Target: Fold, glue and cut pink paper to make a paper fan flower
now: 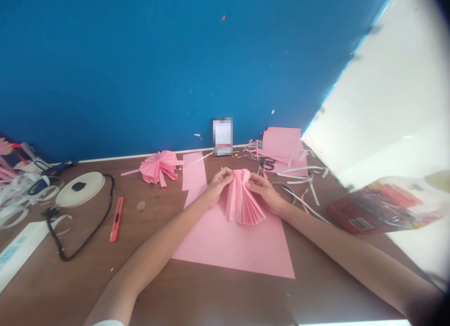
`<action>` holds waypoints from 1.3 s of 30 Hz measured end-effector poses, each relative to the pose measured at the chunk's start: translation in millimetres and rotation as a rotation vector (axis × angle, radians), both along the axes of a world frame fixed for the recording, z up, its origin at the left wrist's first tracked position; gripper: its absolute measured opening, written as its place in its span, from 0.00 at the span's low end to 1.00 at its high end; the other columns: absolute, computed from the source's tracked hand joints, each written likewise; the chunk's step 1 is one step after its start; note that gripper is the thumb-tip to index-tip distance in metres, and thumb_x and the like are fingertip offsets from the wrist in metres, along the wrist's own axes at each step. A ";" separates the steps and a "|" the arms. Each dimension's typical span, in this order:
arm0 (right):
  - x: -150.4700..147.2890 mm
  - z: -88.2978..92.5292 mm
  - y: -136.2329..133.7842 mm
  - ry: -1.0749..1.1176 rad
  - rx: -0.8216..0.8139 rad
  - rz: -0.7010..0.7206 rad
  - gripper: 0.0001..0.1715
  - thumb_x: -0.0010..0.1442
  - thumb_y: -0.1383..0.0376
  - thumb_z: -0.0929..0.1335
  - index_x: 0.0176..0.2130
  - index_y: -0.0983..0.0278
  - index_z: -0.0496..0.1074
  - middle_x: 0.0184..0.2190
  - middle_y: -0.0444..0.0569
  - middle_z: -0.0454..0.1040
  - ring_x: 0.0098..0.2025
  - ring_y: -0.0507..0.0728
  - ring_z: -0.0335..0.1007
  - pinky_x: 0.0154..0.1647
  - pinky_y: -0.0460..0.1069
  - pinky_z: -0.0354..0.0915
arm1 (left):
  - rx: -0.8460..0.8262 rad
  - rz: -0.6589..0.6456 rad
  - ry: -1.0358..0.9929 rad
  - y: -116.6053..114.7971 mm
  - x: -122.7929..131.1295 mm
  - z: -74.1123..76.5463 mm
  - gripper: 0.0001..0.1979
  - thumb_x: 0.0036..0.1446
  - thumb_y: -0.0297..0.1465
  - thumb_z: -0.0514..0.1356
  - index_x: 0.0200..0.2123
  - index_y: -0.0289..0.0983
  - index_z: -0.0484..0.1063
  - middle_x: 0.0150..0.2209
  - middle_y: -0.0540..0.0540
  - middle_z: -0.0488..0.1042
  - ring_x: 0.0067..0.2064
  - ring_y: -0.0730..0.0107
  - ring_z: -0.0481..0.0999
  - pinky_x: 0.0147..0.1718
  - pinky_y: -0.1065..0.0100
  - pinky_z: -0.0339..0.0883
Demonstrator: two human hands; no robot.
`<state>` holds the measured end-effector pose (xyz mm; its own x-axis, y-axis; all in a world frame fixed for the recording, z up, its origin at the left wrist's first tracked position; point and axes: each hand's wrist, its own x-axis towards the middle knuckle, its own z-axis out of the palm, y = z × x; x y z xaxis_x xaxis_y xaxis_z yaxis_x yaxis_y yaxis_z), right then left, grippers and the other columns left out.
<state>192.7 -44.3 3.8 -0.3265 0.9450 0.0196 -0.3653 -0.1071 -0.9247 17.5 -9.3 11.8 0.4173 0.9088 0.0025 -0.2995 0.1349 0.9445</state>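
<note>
Between my two hands is a pleated pink paper (246, 202), its folds gathered at the top and fanned out toward the bottom. My left hand (221, 184) pinches its upper left edge. On the other side, my right hand (264, 190) grips the upper right, with the thumb lying over the folds. Beneath them a large flat pink sheet (232, 248) lies on the brown table. A finished-looking pink paper rosette (160, 167) with paper strips sits to the left, beside a smaller pink piece (194, 171).
A red utility knife (116, 220), a white disc with a black cable (80, 189) and a power strip (24, 251) lie left. Scissors (267, 164), pink sheets (282, 143) and paper strips are back right, near a plastic bag (383, 204). A phone (222, 136) leans on the blue wall.
</note>
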 end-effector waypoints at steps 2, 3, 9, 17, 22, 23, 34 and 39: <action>-0.1 -0.8 0.6 0.006 -0.001 -0.010 0.14 0.54 0.61 0.71 0.43 0.58 0.71 0.37 0.45 0.76 0.39 0.56 0.72 0.43 0.52 0.65 | 0.007 0.000 0.008 0.7 -0.3 -1.0 0.14 0.51 0.40 0.62 0.29 0.37 0.62 0.29 0.53 0.64 0.30 0.76 0.64 0.35 0.72 0.58; -0.3 -0.9 0.7 0.008 0.002 -0.016 0.14 0.54 0.61 0.71 0.42 0.59 0.71 0.37 0.45 0.76 0.39 0.56 0.72 0.44 0.52 0.65 | 0.013 -0.005 0.017 0.9 -0.2 -1.5 0.14 0.51 0.40 0.62 0.29 0.37 0.63 0.29 0.53 0.65 0.30 0.76 0.64 0.35 0.72 0.58; -3.1 1.4 -0.4 0.006 0.042 -0.048 0.16 0.54 0.61 0.70 0.44 0.58 0.71 0.41 0.46 0.75 0.43 0.56 0.71 0.48 0.53 0.64 | 0.068 -0.071 0.042 0.1 1.0 -2.0 0.14 0.51 0.39 0.63 0.35 0.37 0.65 0.35 0.50 0.70 0.36 0.74 0.69 0.40 0.70 0.59; -3.3 -0.7 0.7 0.014 0.033 -0.031 0.16 0.57 0.60 0.69 0.46 0.57 0.70 0.44 0.47 0.73 0.45 0.57 0.70 0.48 0.54 0.64 | 0.082 -0.141 0.042 1.4 -1.9 -3.2 0.16 0.48 0.38 0.65 0.35 0.35 0.66 0.37 0.47 0.72 0.39 0.70 0.71 0.42 0.68 0.61; -3.7 -3.0 2.4 -0.051 0.100 -0.105 0.18 0.55 0.61 0.69 0.47 0.55 0.67 0.43 0.44 0.71 0.44 0.55 0.68 0.49 0.52 0.63 | 0.076 -0.126 0.031 0.5 -2.1 -2.5 0.19 0.46 0.39 0.66 0.38 0.37 0.65 0.37 0.47 0.73 0.38 0.69 0.73 0.42 0.67 0.62; -4.0 -3.4 2.3 -0.065 0.129 -0.143 0.17 0.55 0.61 0.70 0.45 0.55 0.67 0.41 0.44 0.71 0.43 0.54 0.68 0.49 0.51 0.62 | 0.076 -0.125 0.029 0.0 -2.1 -2.1 0.19 0.46 0.39 0.66 0.38 0.37 0.64 0.37 0.47 0.73 0.38 0.69 0.73 0.41 0.67 0.62; -2.4 -6.9 1.7 -0.087 0.120 -0.270 0.18 0.53 0.59 0.71 0.41 0.57 0.62 0.29 0.41 0.70 0.26 0.50 0.66 0.27 0.46 0.62 | 0.201 -0.141 0.092 -5.9 0.2 0.2 0.24 0.52 0.35 0.63 0.52 0.40 0.63 0.44 0.43 0.72 0.43 0.64 0.73 0.44 0.63 0.63; -2.7 -4.8 1.7 -0.049 0.051 -0.219 0.14 0.57 0.55 0.67 0.39 0.58 0.64 0.31 0.43 0.72 0.28 0.52 0.70 0.24 0.46 0.62 | 0.410 -0.030 0.258 -7.8 2.1 2.5 0.23 0.53 0.36 0.61 0.53 0.40 0.67 0.50 0.41 0.69 0.52 0.60 0.67 0.53 0.62 0.57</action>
